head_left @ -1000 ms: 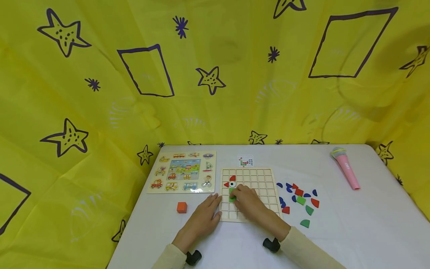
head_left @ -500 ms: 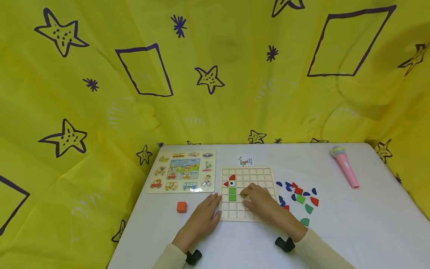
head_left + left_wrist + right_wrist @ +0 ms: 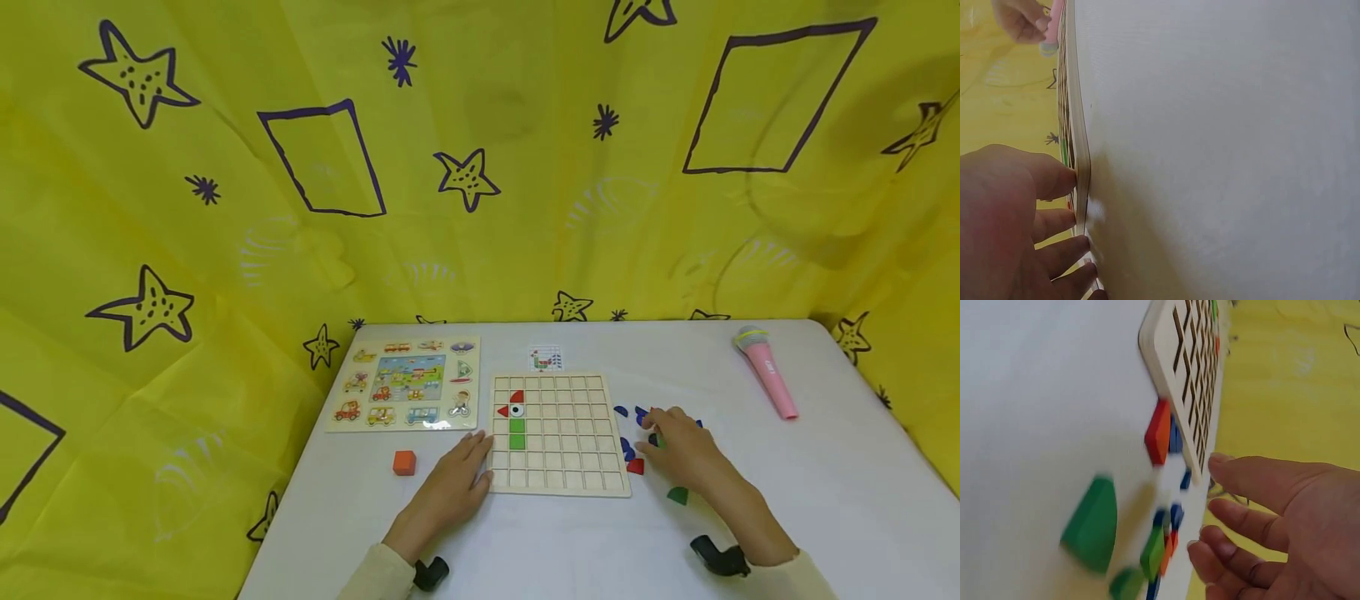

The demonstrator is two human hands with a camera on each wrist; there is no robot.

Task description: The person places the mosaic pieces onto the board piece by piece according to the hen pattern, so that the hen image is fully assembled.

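Note:
A pale wooden grid board (image 3: 570, 427) lies on the white table. In its left part sit a red quarter-round (image 3: 517, 397), a small red triangle (image 3: 503, 411), a round eye piece (image 3: 517, 411) and two green squares (image 3: 517, 426). My left hand (image 3: 448, 487) rests beside the board, its fingertips touching the left edge. Right of the board, my right hand (image 3: 693, 457) hovers over scattered pieces with its fingers apart, hiding some of them. The right wrist view shows nothing between those fingers, with a red piece (image 3: 1159, 432) and a dark green quarter-round (image 3: 1092, 525) nearby.
A vehicle picture puzzle (image 3: 408, 414) lies at the back left, with an orange cube (image 3: 404, 463) in front of it. Behind the grid board is a small pattern card (image 3: 545, 358). A pink microphone (image 3: 772, 379) lies at the back right. Yellow cloth hangs behind the table.
My right hand has left the green squares on the board and moved right, over the loose pieces. My left hand has stayed at the board's left edge.

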